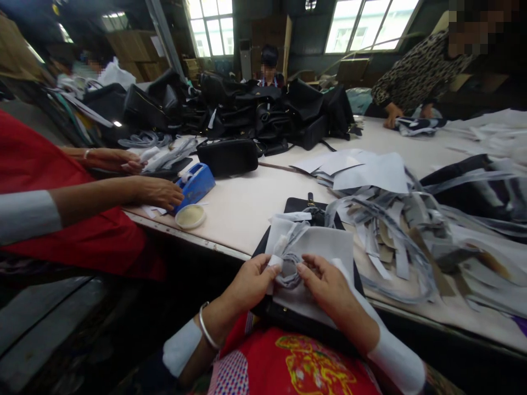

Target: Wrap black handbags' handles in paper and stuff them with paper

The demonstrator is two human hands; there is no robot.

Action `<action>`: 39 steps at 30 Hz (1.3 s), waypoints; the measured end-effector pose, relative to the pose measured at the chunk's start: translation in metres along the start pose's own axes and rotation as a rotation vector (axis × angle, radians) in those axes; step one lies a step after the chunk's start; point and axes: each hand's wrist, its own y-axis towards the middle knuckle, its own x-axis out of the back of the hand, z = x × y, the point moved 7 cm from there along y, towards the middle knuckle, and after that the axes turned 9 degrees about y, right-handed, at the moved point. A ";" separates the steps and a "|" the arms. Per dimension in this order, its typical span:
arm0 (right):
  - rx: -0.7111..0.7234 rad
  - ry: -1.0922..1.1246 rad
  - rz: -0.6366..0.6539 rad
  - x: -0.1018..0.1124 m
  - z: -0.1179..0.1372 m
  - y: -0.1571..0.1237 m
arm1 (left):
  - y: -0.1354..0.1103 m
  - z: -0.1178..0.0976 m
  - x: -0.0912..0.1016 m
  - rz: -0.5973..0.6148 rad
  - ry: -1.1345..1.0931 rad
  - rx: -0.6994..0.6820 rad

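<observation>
My left hand point(252, 282) pinches a white strip point(276, 264) against a coiled strap in greyish wrapping point(290, 281). From the other side, the thumb and fingers of my right hand point(327, 282) close on the edge of the same coil. Under both hands lies a white sheet point(335, 244) on a black bag point(294, 206), which rests at the table's front edge, partly over my lap. The bag's buckled tab point(310, 198) points away from me. More of the wrapped strap runs up from the coil across the sheet.
A co-worker's hand point(158, 192) touches a blue tape dispenser point(197, 185) at left, beside a round dish point(190, 216). Black bags point(251, 109) are heaped behind. White sheets point(370, 173) and tangled wrapped straps point(395, 230) lie right. Another person's hand point(393, 115) works at far right.
</observation>
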 end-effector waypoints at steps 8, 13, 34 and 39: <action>-0.014 0.064 0.166 -0.025 -0.005 -0.005 | 0.008 -0.005 -0.012 -0.051 -0.111 0.047; 0.126 -0.113 0.165 -0.024 0.010 -0.013 | 0.016 0.005 -0.022 -0.083 -0.174 0.066; -0.039 -0.977 -0.514 0.222 -0.064 -0.050 | -0.014 -0.117 -0.063 0.178 0.539 -0.774; 0.095 -1.101 -0.648 0.208 -0.013 -0.055 | -0.007 -0.143 -0.083 0.208 0.489 -0.769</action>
